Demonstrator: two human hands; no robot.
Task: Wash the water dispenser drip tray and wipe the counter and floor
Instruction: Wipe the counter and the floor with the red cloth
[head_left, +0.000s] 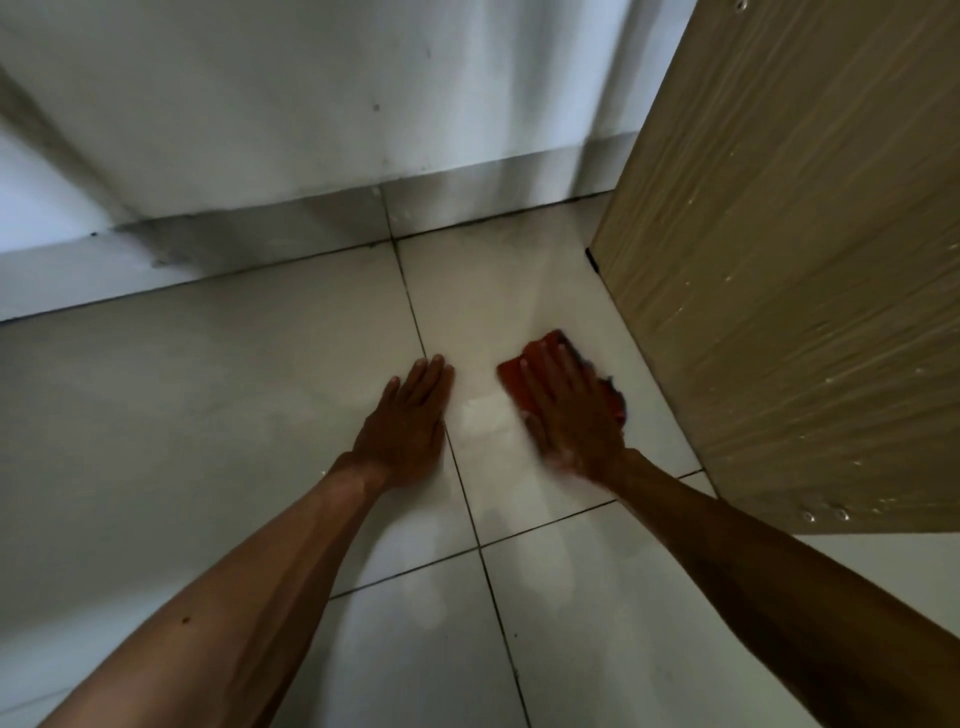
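Note:
A red cloth lies flat on the pale tiled floor, close to the foot of a wooden cabinet. My right hand presses down on it with straight fingers and looks blurred. Only the cloth's left and far edges show past the hand. My left hand rests flat on the floor tile to the left of the cloth, fingers straight and together, holding nothing. The drip tray and the counter are out of view.
A light wooden cabinet side rises at the right, its corner close to the cloth. A white wall with a skirting runs along the back. Dark grout lines cross the tiles between my arms.

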